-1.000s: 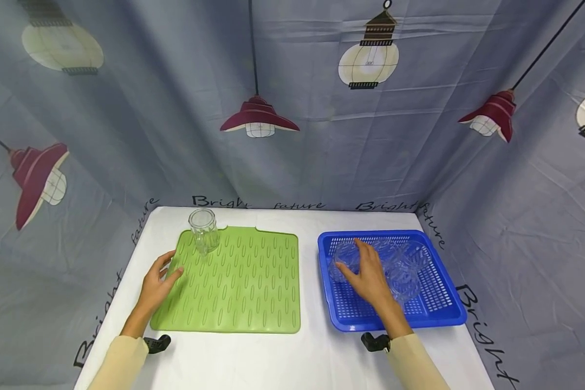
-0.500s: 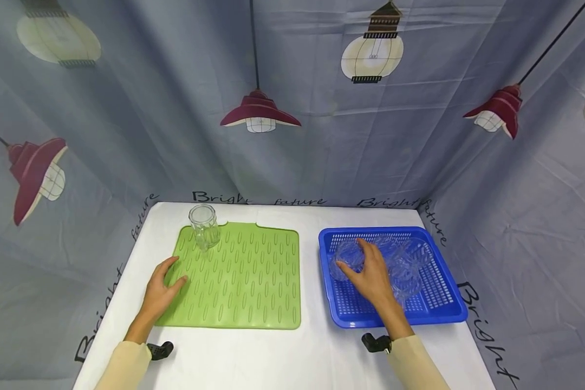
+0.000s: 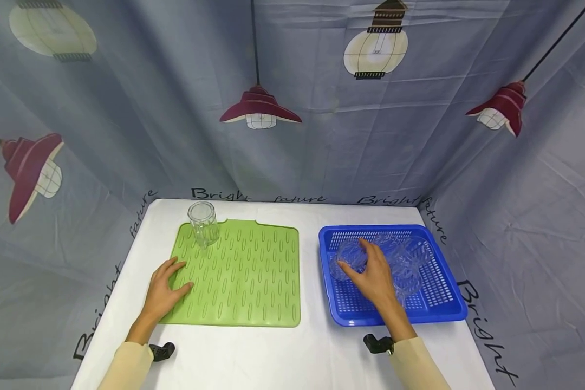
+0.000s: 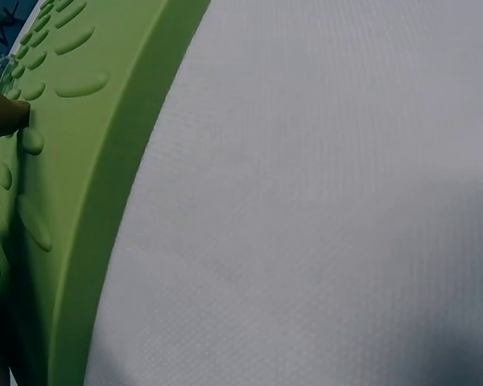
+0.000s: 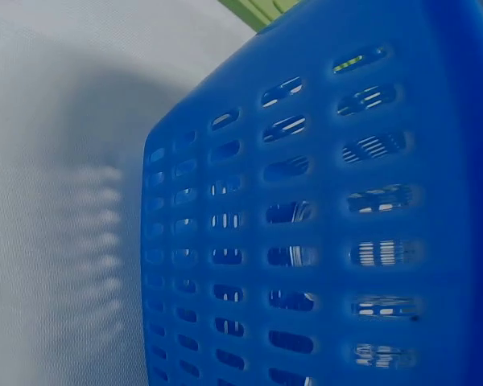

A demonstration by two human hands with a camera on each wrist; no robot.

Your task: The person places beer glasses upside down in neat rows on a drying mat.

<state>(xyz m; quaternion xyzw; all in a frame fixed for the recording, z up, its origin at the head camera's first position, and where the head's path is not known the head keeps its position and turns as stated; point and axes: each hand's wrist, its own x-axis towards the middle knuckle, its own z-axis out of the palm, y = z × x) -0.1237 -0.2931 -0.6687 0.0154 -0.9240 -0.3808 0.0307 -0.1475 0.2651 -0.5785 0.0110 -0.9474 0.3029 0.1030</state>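
Observation:
A clear ribbed glass (image 3: 203,225) stands at the back left corner of a green mat (image 3: 244,276) with raised oval bumps. My left hand (image 3: 163,292) lies over the mat's left edge, thumb and fingers spread apart with nothing between them. In the left wrist view a fingertip (image 4: 8,114) shows close over the bumps. Inside the blue basket (image 3: 338,319), my right hand (image 3: 375,276) holds a clear glass (image 3: 348,254) between thumb and fingers. Several more clear glasses (image 3: 404,271) lie beside it, partly behind the hand.
The mat and basket sit on a white-covered table (image 3: 273,357), with a strip of cloth between them. A blue-grey curtain (image 3: 292,162) with printed lamps surrounds the table's back and sides. The basket's slotted wall (image 5: 322,185) fills much of the right wrist view.
My left hand has moved slightly right, further onto the mat. My right hand has stayed at the glass in the basket with only a slight shift. The head view has tilted a little.

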